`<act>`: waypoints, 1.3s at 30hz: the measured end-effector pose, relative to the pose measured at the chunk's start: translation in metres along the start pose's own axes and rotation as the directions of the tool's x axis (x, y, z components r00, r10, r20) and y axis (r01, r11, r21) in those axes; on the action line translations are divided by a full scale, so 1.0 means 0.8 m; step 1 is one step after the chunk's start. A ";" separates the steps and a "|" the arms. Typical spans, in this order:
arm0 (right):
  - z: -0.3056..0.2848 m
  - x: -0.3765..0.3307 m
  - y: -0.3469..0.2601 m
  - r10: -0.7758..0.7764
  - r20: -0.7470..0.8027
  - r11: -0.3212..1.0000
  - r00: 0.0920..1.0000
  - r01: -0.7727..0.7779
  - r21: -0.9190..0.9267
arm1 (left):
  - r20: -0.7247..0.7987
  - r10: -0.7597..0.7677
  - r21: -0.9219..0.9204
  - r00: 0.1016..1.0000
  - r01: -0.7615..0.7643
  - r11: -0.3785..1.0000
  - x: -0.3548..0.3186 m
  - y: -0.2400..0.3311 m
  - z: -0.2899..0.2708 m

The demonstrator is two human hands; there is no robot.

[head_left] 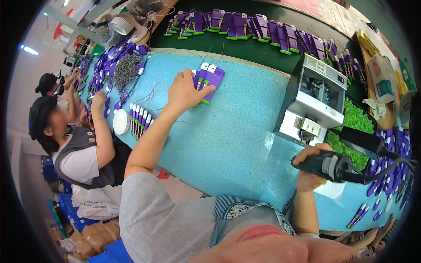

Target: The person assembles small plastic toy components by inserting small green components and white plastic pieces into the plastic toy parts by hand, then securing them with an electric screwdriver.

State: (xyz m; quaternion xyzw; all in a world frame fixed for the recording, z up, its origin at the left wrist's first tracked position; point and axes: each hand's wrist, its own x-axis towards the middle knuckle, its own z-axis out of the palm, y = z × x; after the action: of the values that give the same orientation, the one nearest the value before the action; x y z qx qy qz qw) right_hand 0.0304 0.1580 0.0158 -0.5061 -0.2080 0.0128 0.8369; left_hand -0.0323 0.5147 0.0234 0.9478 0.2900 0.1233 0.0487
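My left hand [186, 91] reaches across the light blue table [237, 131] and grips a small stack of purple plastic toy parts [209, 79] with white and green ends. My right hand [309, 168] is closed around the black handle of an electric screwdriver [335, 166], held near the table's front edge with its cable running off to the right. A white and grey machine [313, 98] stands between the two hands.
A long row of purple parts [263, 28] lines a dark green surface at the back. A black bin of green pieces [355, 122] sits right of the machine. A co-worker [81, 149] sits at left beside a white disc [120, 121] and a pile of metal wires [127, 70].
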 end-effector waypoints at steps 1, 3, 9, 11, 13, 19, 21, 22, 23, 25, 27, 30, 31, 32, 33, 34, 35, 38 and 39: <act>0.001 -0.005 -0.001 0.042 -0.049 0.998 0.998 -0.043 -0.034 | -0.002 0.012 -0.040 1.000 -0.012 0.999 0.001 0.003 0.017; 0.001 -0.007 -0.001 0.019 -0.040 0.995 0.999 -0.023 -0.102 | -0.115 0.131 -0.054 0.985 -0.138 0.989 0.001 0.016 0.031; 0.009 -0.006 -0.006 -0.037 0.027 0.978 0.999 0.042 -0.204 | -0.018 -0.040 -0.031 0.999 0.039 0.999 0.016 0.049 0.038; 0.009 -0.006 -0.007 -0.039 0.058 0.973 0.998 0.051 -0.227 | 0.009 -0.085 -0.041 0.996 0.086 0.995 0.017 0.052 0.037; 0.013 -0.008 -0.009 -0.029 0.055 0.968 0.998 0.042 -0.246 | -0.284 -0.097 0.088 0.954 0.127 0.988 0.016 0.050 0.038; 0.015 -0.011 -0.013 -0.034 0.070 0.974 0.997 0.049 -0.222 | 0.025 -0.391 -0.128 0.920 0.390 0.912 0.003 0.028 0.028; 0.015 -0.009 -0.014 -0.022 0.075 0.976 0.997 0.038 -0.215 | 0.023 -0.341 -0.268 0.940 0.334 0.904 -0.008 0.035 0.019; 0.014 -0.009 -0.014 -0.024 0.063 0.977 0.998 0.037 -0.210 | 0.043 -0.329 -0.266 0.943 0.328 0.906 -0.015 0.044 0.016; 0.013 -0.009 -0.013 -0.025 0.052 0.978 0.998 0.035 -0.205 | 0.058 -0.260 -0.294 0.964 0.265 0.918 -0.022 0.051 0.015; 0.001 -0.012 -0.008 -0.006 0.059 0.995 0.998 0.011 -0.099 | 0.107 -0.100 -0.339 0.989 0.131 0.932 -0.049 0.062 0.022; -0.004 -0.012 -0.007 0.012 0.040 0.994 0.999 -0.008 -0.106 | 0.167 0.090 -0.429 0.982 -0.010 0.903 -0.091 0.082 0.016; -0.002 -0.006 -0.005 -0.043 0.027 0.977 0.999 0.048 -0.207 | 0.269 0.224 -0.499 0.937 -0.064 0.864 -0.153 0.107 0.001; -0.007 -0.003 -0.004 -0.035 0.050 0.976 0.998 0.045 -0.213 | 0.288 0.230 -0.512 0.930 -0.053 0.857 -0.164 0.112 -0.002; -0.009 -0.002 -0.006 -0.018 0.046 0.978 0.999 0.027 -0.207 | 0.307 0.250 -0.552 0.918 -0.043 0.833 -0.173 0.116 -0.005; -0.009 0.002 -0.008 -0.005 0.048 0.981 0.999 0.014 -0.193 | 0.317 0.267 -0.587 0.910 -0.032 0.809 -0.178 0.118 -0.005; -0.008 0.003 -0.012 0.000 0.036 0.984 0.999 0.006 -0.177 | 0.248 0.272 -0.614 0.930 -0.066 0.787 -0.182 0.120 -0.001; -0.001 0.008 -0.022 0.004 0.022 0.989 1.000 -0.001 -0.150 | 0.256 0.275 -0.626 0.927 -0.058 0.778 -0.181 0.121 0.000; 0.010 0.026 -0.046 0.033 0.027 0.995 0.999 -0.035 0.094 | 0.379 0.263 -0.549 0.887 -0.013 0.836 -0.173 0.121 -0.001; 0.013 0.036 -0.049 -0.002 0.069 0.976 0.998 -0.013 0.216 | 0.385 0.272 -0.560 0.882 -0.012 0.829 -0.174 0.121 0.000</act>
State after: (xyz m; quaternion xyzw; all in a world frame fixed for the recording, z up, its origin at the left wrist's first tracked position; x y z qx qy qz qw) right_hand 0.0456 0.1544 0.0635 -0.4117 -0.2326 0.0553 0.8794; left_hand -0.0917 0.3564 0.0107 0.9164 0.1505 -0.0186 0.3705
